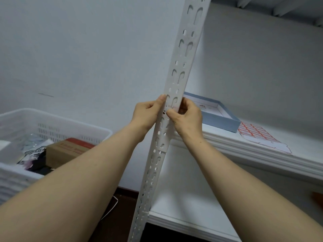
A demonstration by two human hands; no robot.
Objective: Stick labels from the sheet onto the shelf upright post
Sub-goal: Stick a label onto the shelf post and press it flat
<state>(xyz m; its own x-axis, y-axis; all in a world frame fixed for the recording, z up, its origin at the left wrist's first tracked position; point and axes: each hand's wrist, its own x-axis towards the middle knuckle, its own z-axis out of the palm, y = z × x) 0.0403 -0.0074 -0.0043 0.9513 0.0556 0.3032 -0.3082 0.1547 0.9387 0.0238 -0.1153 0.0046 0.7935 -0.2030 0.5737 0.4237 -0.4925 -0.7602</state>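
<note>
The white slotted shelf upright post (181,56) runs slanted from the top right down to the bottom centre. My left hand (147,114) grips its left edge at mid height, thumb along the post. My right hand (186,116) holds the right edge opposite, with its thumb pressing on the post's face where a small pale label (172,107) seems to sit, mostly hidden by the fingers. The label sheet (257,135), white with a red grid of labels, lies flat on the white shelf (262,154) to the right.
A light blue shallow box (222,119) stands on the shelf behind my right hand. At the left, a white plastic basket (52,123) holds a brown cardboard box (66,151) and bags. A lower shelf board (183,220) sits below; dark floor lies under it.
</note>
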